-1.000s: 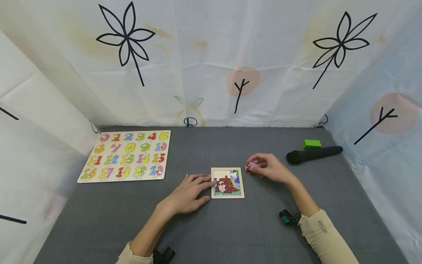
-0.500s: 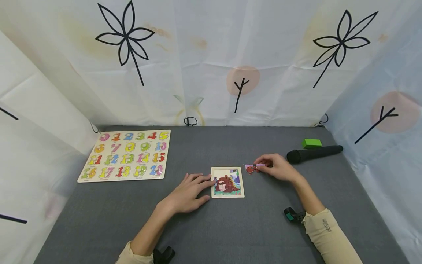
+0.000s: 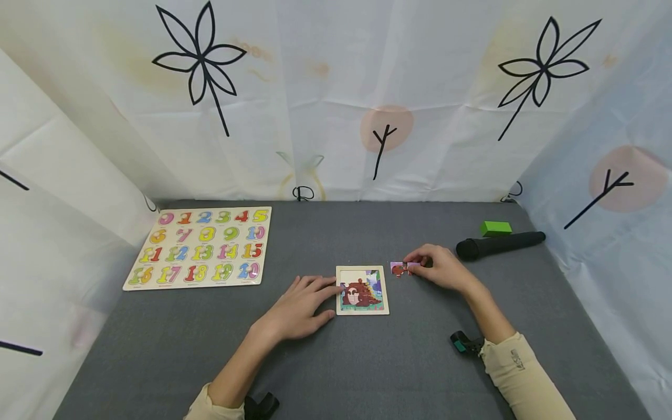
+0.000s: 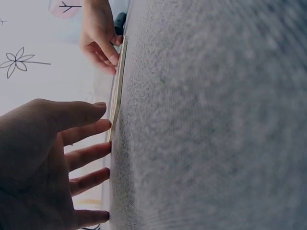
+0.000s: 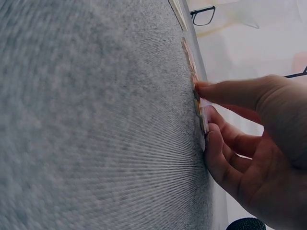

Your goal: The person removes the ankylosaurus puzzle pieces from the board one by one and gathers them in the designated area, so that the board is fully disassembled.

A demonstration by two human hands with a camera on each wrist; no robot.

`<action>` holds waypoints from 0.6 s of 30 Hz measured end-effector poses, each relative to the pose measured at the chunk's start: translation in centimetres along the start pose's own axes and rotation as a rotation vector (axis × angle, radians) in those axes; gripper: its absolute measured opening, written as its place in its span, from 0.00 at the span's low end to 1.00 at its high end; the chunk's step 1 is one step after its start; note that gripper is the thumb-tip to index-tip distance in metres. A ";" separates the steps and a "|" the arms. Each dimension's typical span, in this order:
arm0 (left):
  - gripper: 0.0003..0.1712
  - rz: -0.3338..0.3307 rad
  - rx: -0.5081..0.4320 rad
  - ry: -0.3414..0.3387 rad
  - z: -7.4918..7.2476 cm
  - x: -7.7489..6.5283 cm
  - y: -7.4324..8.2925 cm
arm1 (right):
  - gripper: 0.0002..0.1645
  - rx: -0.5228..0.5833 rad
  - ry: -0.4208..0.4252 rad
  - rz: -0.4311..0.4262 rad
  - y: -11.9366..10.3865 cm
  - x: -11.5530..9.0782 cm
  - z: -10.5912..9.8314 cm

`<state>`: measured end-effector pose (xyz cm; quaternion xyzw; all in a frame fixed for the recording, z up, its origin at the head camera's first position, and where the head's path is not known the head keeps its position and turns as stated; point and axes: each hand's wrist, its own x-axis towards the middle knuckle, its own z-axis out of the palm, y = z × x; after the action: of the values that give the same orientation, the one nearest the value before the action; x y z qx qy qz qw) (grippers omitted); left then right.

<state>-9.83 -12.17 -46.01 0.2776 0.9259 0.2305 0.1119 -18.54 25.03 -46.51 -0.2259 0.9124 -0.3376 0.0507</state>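
A small wooden jigsaw tray [image 3: 362, 313] lies mid-table, showing a reddish-brown picture with a pale strip along its upper part. My left hand [image 3: 296, 309] rests beside it, fingers spread and fairly straight, fingertips at the tray's left edge. In the left wrist view, the index and middle fingertips meet the edge of the tray [image 4: 118, 91]. To the right of the tray are jigsaw pieces [image 3: 398, 269], purple and red, side by side on the cloth. My right hand [image 3: 438, 267] pinches the right-hand piece [image 5: 205, 115] between thumb and fingers, partly hiding it.
At the back left lies a number board [image 3: 196, 248] with colourful numerals 0 to 20. A black microphone [image 3: 501, 245] and a green block [image 3: 496, 228] are at the back right. White printed curtains [image 3: 336, 99] enclose the grey table [image 3: 367, 367].
My right hand has shifted slightly right. The pieces, bunched and tilted at its fingertips a second ago, now lie flat in a row. The left hand has stayed at the tray.
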 end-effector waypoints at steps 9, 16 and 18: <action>0.29 -0.018 0.038 0.028 0.1 0.2 0.5 | 0.10 0.007 0.043 0.016 0.0 -0.1 0.2; 0.29 0.036 0.069 0.068 0.1 0.4 1.2 | 0.10 0.073 0.042 -0.007 -0.7 0.1 0.3; 0.29 0.046 0.070 0.069 0.1 0.5 1.4 | 0.10 0.098 0.032 -0.020 -1.0 0.2 0.5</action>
<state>-9.54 -10.81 -45.40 0.2946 0.9301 0.2099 0.0647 -18.21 23.99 -46.24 -0.2267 0.8932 -0.3859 0.0437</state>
